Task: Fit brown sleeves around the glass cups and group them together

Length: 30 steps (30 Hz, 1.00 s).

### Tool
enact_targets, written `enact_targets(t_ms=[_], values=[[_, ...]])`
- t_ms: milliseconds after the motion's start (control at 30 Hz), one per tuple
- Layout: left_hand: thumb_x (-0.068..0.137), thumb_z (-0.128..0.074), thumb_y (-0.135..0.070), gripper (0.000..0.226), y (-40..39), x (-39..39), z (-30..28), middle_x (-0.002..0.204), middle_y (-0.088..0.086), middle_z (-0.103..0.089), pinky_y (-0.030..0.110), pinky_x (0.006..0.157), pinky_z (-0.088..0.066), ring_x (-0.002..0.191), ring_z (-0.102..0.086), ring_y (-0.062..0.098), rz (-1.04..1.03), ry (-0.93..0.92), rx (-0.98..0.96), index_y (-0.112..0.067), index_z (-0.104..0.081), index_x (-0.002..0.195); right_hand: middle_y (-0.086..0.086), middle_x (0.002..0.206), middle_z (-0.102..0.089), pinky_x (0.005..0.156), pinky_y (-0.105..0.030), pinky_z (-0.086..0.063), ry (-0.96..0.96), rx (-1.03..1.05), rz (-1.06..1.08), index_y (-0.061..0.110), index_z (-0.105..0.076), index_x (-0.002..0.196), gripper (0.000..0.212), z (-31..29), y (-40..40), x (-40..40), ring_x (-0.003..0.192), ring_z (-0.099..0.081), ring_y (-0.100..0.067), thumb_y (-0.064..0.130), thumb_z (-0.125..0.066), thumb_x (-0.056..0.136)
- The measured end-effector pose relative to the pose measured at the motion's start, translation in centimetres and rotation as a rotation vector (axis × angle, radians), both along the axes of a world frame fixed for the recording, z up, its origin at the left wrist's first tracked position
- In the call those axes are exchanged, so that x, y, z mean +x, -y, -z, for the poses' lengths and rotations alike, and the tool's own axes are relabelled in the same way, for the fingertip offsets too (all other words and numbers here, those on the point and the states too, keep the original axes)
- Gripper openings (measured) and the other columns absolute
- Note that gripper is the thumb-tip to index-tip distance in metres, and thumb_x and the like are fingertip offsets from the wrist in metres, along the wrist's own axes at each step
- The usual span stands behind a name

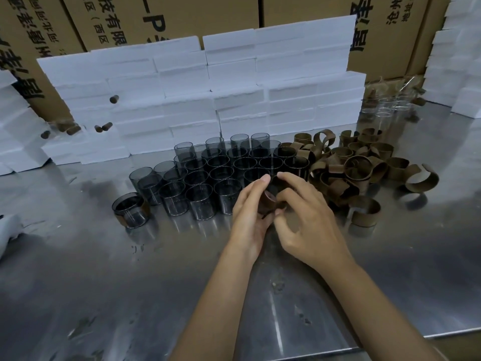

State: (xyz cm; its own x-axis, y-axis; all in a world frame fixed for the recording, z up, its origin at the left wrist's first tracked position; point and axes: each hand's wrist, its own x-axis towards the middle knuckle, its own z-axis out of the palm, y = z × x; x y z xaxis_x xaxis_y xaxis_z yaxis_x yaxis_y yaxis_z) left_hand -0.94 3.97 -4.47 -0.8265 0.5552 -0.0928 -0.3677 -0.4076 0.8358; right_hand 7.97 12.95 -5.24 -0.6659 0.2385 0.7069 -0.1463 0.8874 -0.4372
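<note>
Glass cups: one sleeved cup (131, 209) stands alone at far left, apparently the only one finished. Bare smoky cups (208, 173), a cluster beside it, await sleeves. Left hand (250, 212) and right hand (304, 214), at centre, together grasp a cup with a brown sleeve (268, 204) being fitted. Loose sleeve pile (356, 165) at right; clear glasses (390, 105) beyond. Judged barely begun. Surface: scuffed steel table (104, 282). Room: white foam blocks (208, 87), printed cartons (213, 16) behind.
</note>
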Motion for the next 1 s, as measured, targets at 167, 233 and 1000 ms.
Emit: enact_targets(t_ms=[167,233,1000], values=[[0.089,-0.077,-0.033,0.054,-0.2,0.0,0.1,0.132,0.023,-0.065,0.053,0.108,-0.051,0.126,-0.064,0.034,0.035,-0.020,-0.030,-0.008,-0.063,0.135,0.000,0.148,-0.055,0.113,-0.037,-0.041,-0.068,-0.013,-0.006,0.014,-0.070,0.101,0.016,0.3,0.0,-0.4,0.137,-0.050,-0.016,0.007,-0.066,0.088],[0.089,-0.078,-0.027,0.050,-0.3,0.1,0.1,0.114,0.016,-0.072,0.052,0.107,-0.052,0.116,-0.068,0.032,0.034,-0.006,-0.022,-0.005,-0.063,0.131,0.001,0.148,-0.056,0.113,-0.037,-0.042,-0.109,-0.092,-0.018,0.014,-0.071,0.102,0.018,0.1,0.2,-0.3,0.137,-0.051,-0.013,0.007,-0.067,0.086],[0.074,-0.079,-0.026,0.067,-0.3,0.9,-0.6,0.127,0.021,-0.067,0.033,0.080,-0.054,0.113,-0.064,0.031,0.191,-0.079,-0.088,-0.010,-0.063,0.137,0.003,0.115,-0.077,0.109,-0.046,-0.050,0.093,-1.079,-0.230,0.026,-0.076,0.115,0.060,-0.5,-0.9,-0.2,0.115,-0.069,-0.011,0.072,-0.046,0.091]])
